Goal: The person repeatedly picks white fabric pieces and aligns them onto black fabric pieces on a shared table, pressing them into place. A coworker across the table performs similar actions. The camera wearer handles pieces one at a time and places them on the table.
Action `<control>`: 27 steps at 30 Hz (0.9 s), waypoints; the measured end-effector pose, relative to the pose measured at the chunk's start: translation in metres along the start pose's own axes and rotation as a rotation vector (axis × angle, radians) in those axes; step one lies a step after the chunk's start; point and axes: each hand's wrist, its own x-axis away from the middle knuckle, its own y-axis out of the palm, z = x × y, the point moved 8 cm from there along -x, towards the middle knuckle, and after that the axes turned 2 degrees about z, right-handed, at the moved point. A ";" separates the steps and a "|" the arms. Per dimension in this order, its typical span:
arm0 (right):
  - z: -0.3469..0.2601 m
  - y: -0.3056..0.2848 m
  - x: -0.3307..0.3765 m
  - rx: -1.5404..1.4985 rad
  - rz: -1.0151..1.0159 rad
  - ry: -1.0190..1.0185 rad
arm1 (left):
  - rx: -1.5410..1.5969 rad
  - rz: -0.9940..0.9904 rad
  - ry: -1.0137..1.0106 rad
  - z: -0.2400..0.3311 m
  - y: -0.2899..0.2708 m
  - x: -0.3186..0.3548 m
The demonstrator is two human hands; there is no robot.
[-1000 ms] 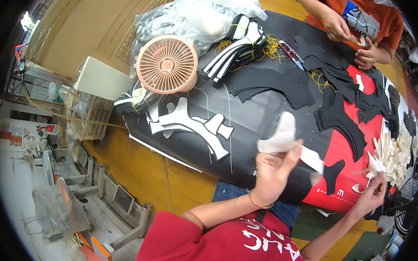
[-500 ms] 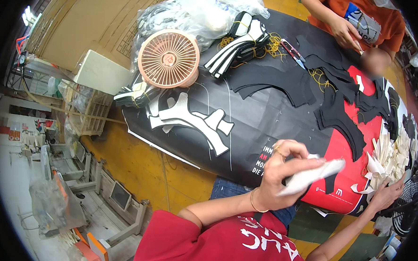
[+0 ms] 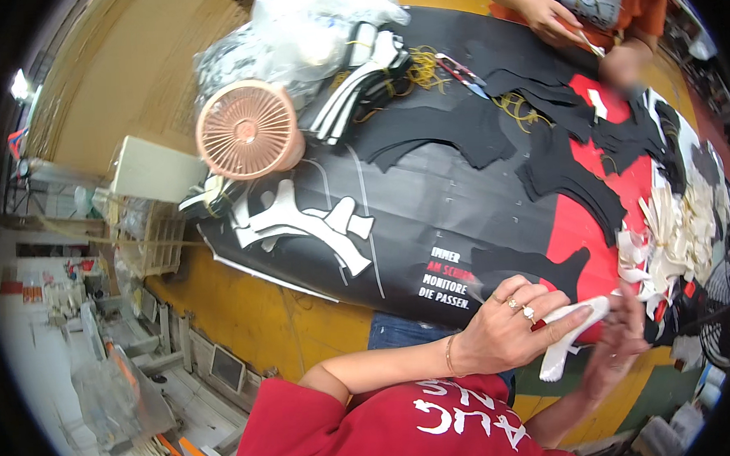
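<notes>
My left hand (image 3: pixel 519 323) is closed around a white fabric piece (image 3: pixel 567 333), a curved strip whose ends stick out past the thumb. Beside the far end of that piece is my right hand (image 3: pixel 622 334), its fingers raised and smeared by motion; whether it grips the piece is unclear. Just beyond my left hand a black cut piece (image 3: pixel 532 262) lies on the printed black and red table cover (image 3: pixel 406 217). A heap of cream-coloured strips (image 3: pixel 675 236) lies beyond my right hand.
Left on the table are white black-edged pieces (image 3: pixel 307 231) and a pink fan (image 3: pixel 248 131). Tied bundles (image 3: pixel 357 84), yellow bands (image 3: pixel 427 68), red-handled snips (image 3: pixel 460 74) and black pieces (image 3: pixel 443 133) lie farther back. Across the table a person in orange (image 3: pixel 552 20) handles something small.
My right hand has come back from the cream strips toward my left hand. The left hand has lowered with the white piece, uncovering the black piece. The whole view has shifted slightly.
</notes>
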 end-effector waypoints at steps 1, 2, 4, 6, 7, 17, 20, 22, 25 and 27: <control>0.007 0.012 0.008 -0.049 -0.026 0.099 | -0.017 -0.054 0.003 0.001 0.004 0.004; 0.012 0.023 0.016 -0.026 -0.058 0.184 | -0.023 -0.130 0.005 0.003 0.011 0.008; 0.023 0.032 0.025 -0.074 -0.046 0.324 | 0.045 -0.246 -0.065 -0.003 0.016 0.016; 0.031 0.035 0.029 -0.084 -0.003 0.361 | 0.157 -0.419 -0.219 -0.015 0.020 0.026; 0.029 0.038 0.027 -0.082 -0.051 0.305 | 0.318 -0.444 -0.323 -0.021 0.019 0.029; 0.031 0.026 0.006 0.640 -0.180 0.012 | 0.193 -0.516 -0.757 -0.065 0.009 0.035; 0.048 0.033 -0.001 1.120 -0.228 -0.118 | 0.139 -0.494 -0.685 -0.067 0.000 0.020; 0.058 0.051 0.004 1.077 -0.313 -0.179 | 0.132 -0.530 -0.707 -0.067 -0.006 0.016; 0.070 0.077 0.011 0.932 -0.418 -0.181 | 0.118 -0.595 -0.713 -0.069 -0.007 0.013; 0.067 0.078 0.007 0.816 -0.355 -0.176 | 0.091 -0.588 -0.678 -0.073 -0.006 0.009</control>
